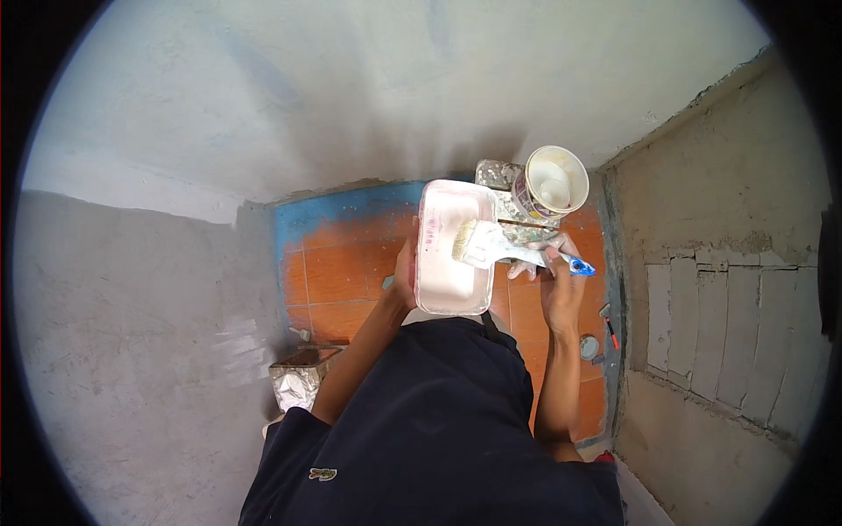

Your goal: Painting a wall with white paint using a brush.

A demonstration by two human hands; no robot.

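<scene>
My left hand (pixel 406 269) grips the left side of a rectangular plastic tub (pixel 439 283), whose inside is coated with white paint. Over the tub's right half lies a wide paintbrush (pixel 483 244), bristles pointing left, its head white with paint. The brush's handle, blue at the tip, is held by my right hand (pixel 559 266), which has paint smears on the fingers. Whether the bristles touch the paint or hover above it, I cannot tell.
A round paint bucket (pixel 558 183) stands on a paint-spattered stool or plank (pixel 498 174) by the pale wall (pixel 368 85). Orange floor tiles (pixel 335 276) carry blue paint along the far edge. A red-and-black-handled scraper (pixel 612 329), a round lid or can (pixel 589 347) and a grimy container (pixel 299 378) sit lower down.
</scene>
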